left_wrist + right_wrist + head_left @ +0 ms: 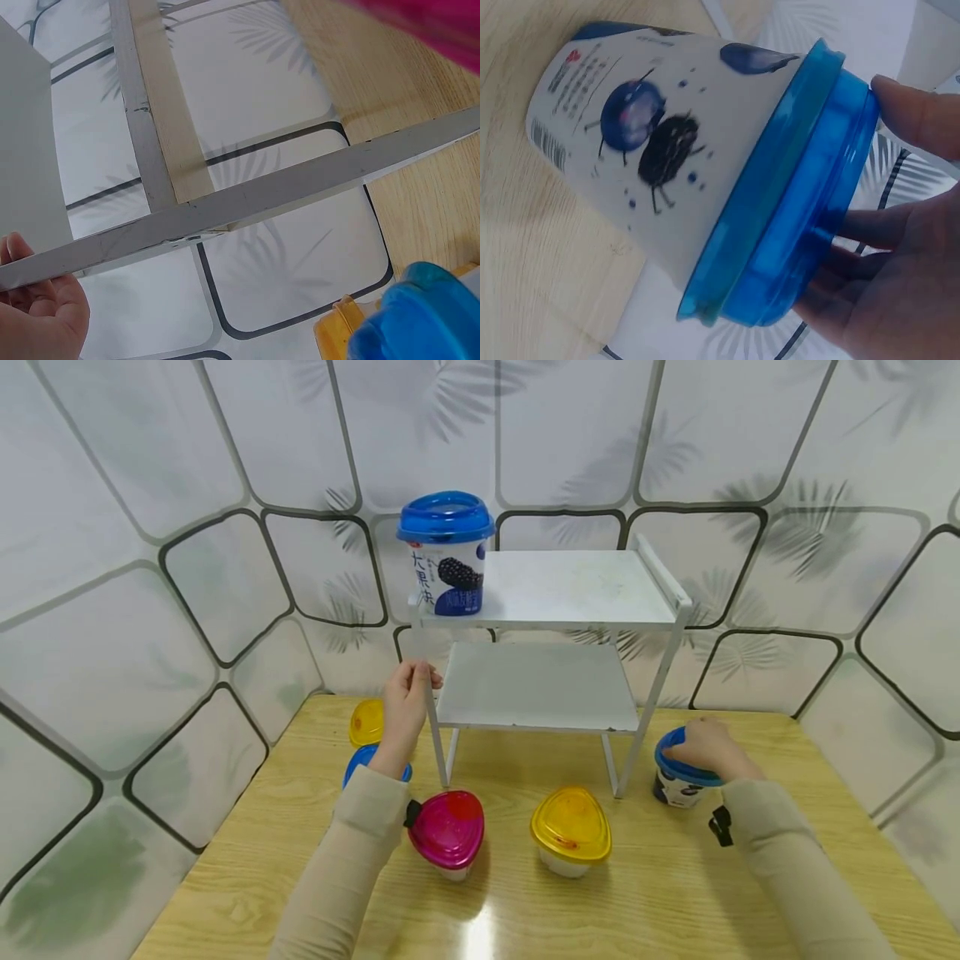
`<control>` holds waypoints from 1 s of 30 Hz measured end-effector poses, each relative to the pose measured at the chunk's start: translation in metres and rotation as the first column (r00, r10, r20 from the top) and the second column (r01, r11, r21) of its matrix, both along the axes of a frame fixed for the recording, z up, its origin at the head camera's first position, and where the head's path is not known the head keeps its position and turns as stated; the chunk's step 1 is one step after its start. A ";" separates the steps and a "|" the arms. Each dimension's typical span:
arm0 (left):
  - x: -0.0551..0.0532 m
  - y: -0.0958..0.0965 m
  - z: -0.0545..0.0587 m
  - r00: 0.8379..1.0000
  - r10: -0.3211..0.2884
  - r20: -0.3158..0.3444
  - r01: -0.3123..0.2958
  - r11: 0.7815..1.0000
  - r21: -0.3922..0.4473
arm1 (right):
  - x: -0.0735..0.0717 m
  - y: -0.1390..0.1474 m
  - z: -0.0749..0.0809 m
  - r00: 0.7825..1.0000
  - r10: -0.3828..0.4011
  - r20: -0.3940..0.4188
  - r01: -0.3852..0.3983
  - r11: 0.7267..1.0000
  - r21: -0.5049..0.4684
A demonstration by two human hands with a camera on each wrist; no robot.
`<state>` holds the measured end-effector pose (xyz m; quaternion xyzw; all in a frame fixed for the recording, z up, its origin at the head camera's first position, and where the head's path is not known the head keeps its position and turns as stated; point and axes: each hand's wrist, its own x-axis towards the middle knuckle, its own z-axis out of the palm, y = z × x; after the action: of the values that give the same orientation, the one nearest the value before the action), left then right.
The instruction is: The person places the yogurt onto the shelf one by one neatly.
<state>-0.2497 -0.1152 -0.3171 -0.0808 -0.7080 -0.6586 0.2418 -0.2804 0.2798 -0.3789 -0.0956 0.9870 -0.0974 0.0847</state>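
A white two-tier rack (536,685) stands on the wooden table. My left hand (405,714) grips its left front post (247,199), with fingers curled round the bar in the left wrist view. To the right of the rack, my right hand (708,747) holds a yogurt cup (678,789) from above by its blue lid (802,202). Thumb and fingers lie on opposite sides of that lid in the right wrist view. Blueberry and dark berry cartoons decorate the cup's white side. Another yogurt cup (450,568), blue-lidded with a blackberry picture, sits at the top shelf's left end.
In front of the rack are a pink-lidded cup (448,831) and a yellow-lidded cup (572,828). Left of it, partly behind my left arm, are a yellow-lidded container (366,722) and a blue-lidded one (360,764). A patterned fabric backdrop (570,452) surrounds the wooden table (247,860).
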 end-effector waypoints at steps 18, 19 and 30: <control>0.001 -0.001 0.000 1.000 -0.007 0.001 0.007 1.000 0.001 | 0.014 -0.005 0.006 0.983 -0.149 -0.108 0.139 0.985 -0.098; 0.001 -0.001 0.000 1.000 -0.006 0.000 0.006 1.000 0.001 | 0.016 -0.005 0.006 0.981 -0.151 -0.119 0.144 0.988 -0.061; 0.002 -0.001 0.001 1.000 0.000 -0.011 0.000 1.000 -0.013 | 0.019 -0.004 0.002 0.979 -0.186 -0.083 0.192 0.979 0.071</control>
<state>-0.2475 -0.1159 -0.3161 -0.0859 -0.7111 -0.6533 0.2452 -0.2610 0.2759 -0.3766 -0.0014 0.9972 -0.0623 0.0410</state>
